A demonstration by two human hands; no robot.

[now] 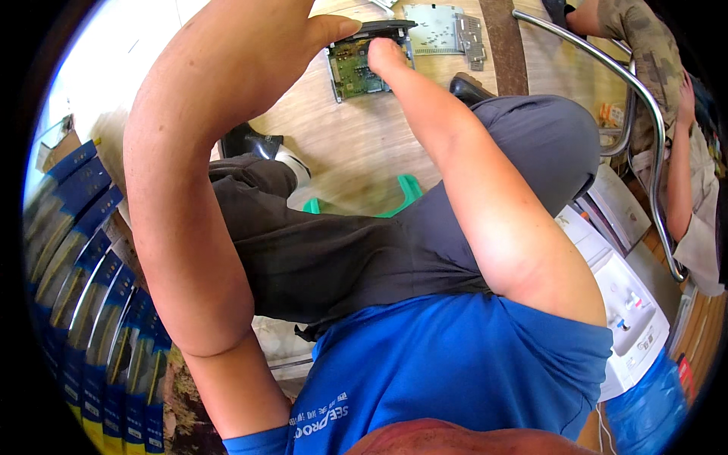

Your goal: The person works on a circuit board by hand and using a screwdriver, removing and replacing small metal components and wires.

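Observation:
An opened electronic unit with a black front panel and a green circuit board [350,70] is held tilted above the floor, beyond my knees. My left hand [327,30] grips the black panel's edge, its thumb lying along the panel and its other fingers hidden. Against the circuit board, my right hand [386,55] is closed with the fingers curled under. What sits inside those fingers cannot be made out. Just right of the unit lies a pale perforated metal cover [432,29], with a smaller grey metal plate [471,42] beside it.
Blue-and-yellow packages [83,258] stand in a row at my left. A green plastic piece [408,196] shows below my legs. To the right are a curved chrome tube frame [607,57], another person's arm [680,174], a white basin-like appliance [626,311] and a blue bag [648,406].

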